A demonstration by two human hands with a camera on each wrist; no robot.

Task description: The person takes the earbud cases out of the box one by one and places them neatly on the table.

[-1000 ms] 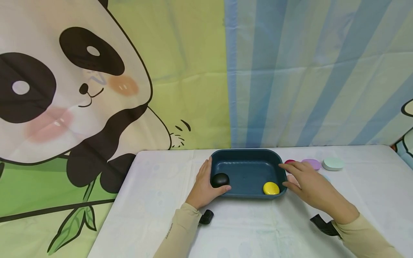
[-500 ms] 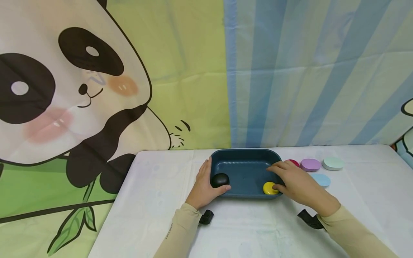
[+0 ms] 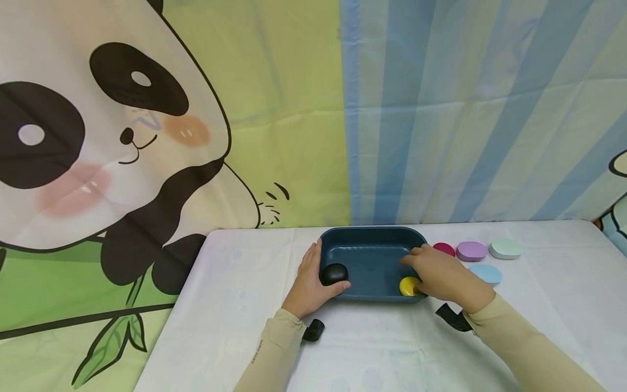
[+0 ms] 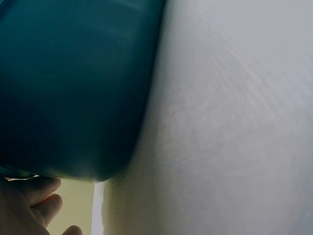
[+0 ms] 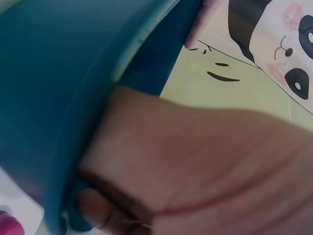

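A dark blue plastic tub [image 3: 369, 258] rests at the far side of the table. My left hand [image 3: 308, 286] holds its left end, fingers along the outer wall and thumb over the near corner. Beside that thumb lies a black rounded object [image 3: 335, 274] inside the tub. My right hand [image 3: 448, 277] reaches over the tub's right wall. Its thumb is at a glossy yellow rounded piece [image 3: 407, 286] in the near right corner. In the right wrist view the hand [image 5: 161, 152] goes in past the rim; most fingertips are hidden, so any grasp is unclear.
Right of the tub lie a red piece [image 3: 443, 249], a purple piece [image 3: 471, 251], a mint piece [image 3: 506, 249] and a light blue piece [image 3: 486, 273] on the white cloth [image 3: 372, 348]. A panda-print curtain [image 3: 294, 109] hangs behind the table.
My right hand has moved left from outside the tub's right wall into it, up to the yellow piece. A pale pink piece seen earlier near that hand is now out of sight. My left hand stays put.
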